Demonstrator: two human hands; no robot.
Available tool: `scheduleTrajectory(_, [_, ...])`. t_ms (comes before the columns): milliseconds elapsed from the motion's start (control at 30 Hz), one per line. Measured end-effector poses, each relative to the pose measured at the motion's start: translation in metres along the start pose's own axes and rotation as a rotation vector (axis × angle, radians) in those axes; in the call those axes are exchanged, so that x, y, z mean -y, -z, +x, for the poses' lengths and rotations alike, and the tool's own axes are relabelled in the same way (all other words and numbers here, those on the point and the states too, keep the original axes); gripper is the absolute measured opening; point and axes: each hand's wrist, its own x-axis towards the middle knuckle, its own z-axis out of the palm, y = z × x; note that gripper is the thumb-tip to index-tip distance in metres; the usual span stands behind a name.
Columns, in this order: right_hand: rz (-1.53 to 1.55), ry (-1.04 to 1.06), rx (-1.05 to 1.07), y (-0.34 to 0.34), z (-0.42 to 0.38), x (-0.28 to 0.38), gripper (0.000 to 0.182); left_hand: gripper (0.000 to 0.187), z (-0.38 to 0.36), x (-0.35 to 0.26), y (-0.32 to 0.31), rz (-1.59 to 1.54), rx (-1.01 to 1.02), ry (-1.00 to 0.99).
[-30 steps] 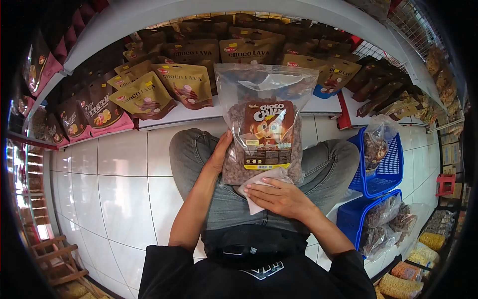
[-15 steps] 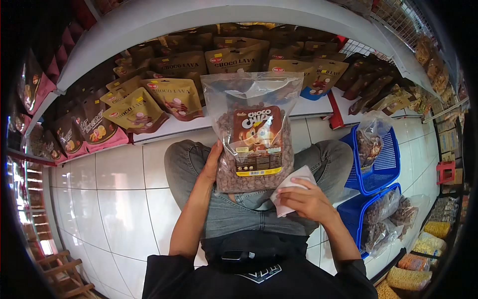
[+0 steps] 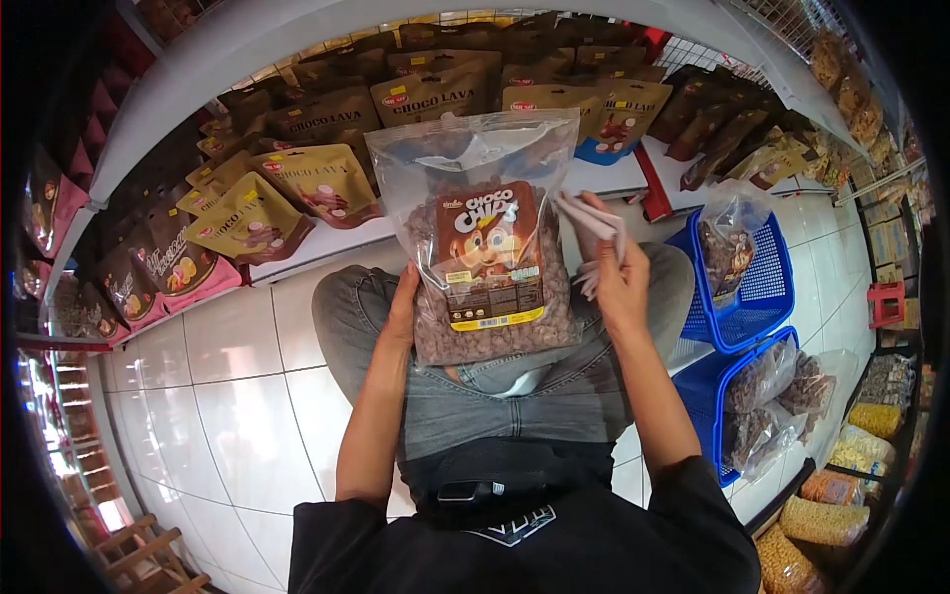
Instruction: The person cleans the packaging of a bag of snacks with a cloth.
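Shelf of CHOCO LAVA pouches [image 3: 426,94] beyond both hands; Choco Chips bag [image 3: 492,262] between the hands, above the lap, screening part of the shelf; two blue baskets [image 3: 760,292] right of right hand [image 3: 621,287], itself pinching folded cloth [image 3: 596,233] beside the bag; left hand [image 3: 401,312] gripping the bag's left side

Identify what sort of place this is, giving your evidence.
Probably a snack shop: rows of Choco Lava pouches, many with yellow stickers, fill a white shelf, and bagged snacks line the right side.
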Motion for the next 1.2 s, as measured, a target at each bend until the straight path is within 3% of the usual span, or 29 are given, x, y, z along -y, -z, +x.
scheduleTrajectory(133, [-0.153,0.234,0.154,-0.013,-0.004,-0.021,0.040,0.061,0.002,0.002,-0.003,-0.054,-0.005,-0.011])
scheduleTrajectory(167, [-0.063,0.067,0.180,-0.011,-0.014,-0.018,0.043,0.061,0.000,0.002,-0.003,-0.049,-0.019,-0.010])
scheduleTrajectory(300, [-0.019,-0.094,0.144,-0.002,-0.058,-0.012,0.053,0.063,0.002,0.004,0.000,-0.029,-0.062,-0.018])
scheduleTrajectory(400, [-0.175,0.126,0.213,0.008,-0.089,-0.024,0.062,0.063,0.001,0.005,-0.001,-0.023,-0.066,-0.033])
scheduleTrajectory(433, [-0.206,0.099,0.207,0.005,-0.097,-0.014,0.064,0.063,0.001,0.004,-0.002,-0.022,-0.064,-0.041])
scheduleTrajectory(567, [-0.388,0.189,0.337,0.007,-0.116,0.002,0.054,0.063,0.001,0.003,0.000,-0.007,-0.044,-0.020])
scheduleTrajectory(667, [-0.343,0.145,0.462,0.020,-0.117,0.008,0.045,0.063,0.002,0.003,0.001,-0.007,-0.018,-0.023])
scheduleTrajectory(700, [-0.279,0.179,0.421,0.025,-0.114,0.009,0.034,0.063,0.002,0.002,-0.005,-0.002,-0.027,-0.024])
scheduleTrajectory(800, [-0.073,0.265,0.008,0.022,-0.088,0.001,0.031,0.064,0.001,0.000,-0.007,0.016,-0.036,-0.022])
scheduleTrajectory(833, [-0.064,0.180,-0.097,0.018,-0.074,0.002,0.030,0.064,-0.001,-0.003,-0.013,0.017,-0.038,-0.022])
scheduleTrajectory(900, [0.064,-0.030,-0.211,0.000,-0.040,0.019,0.031,0.064,-0.001,-0.004,-0.016,0.015,-0.024,-0.016])
scheduleTrajectory(1000, [0.069,-0.145,-0.121,-0.005,-0.006,-0.010,0.029,0.064,0.000,-0.004,-0.011,0.019,-0.005,-0.014])
scheduleTrajectory(1067, [-0.157,-0.062,-0.071,-0.019,-0.003,-0.014,0.035,0.064,0.000,-0.004,-0.016,0.037,-0.024,-0.038])
scheduleTrajectory(1133, [-0.319,0.281,0.029,-0.032,-0.011,-0.012,0.041,0.063,0.002,-0.002,-0.011,0.028,-0.022,-0.018])
scheduleTrajectory(1200, [-0.305,0.297,0.126,-0.032,-0.027,0.000,0.056,0.062,0.006,0.009,0.003,0.001,0.009,-0.020])
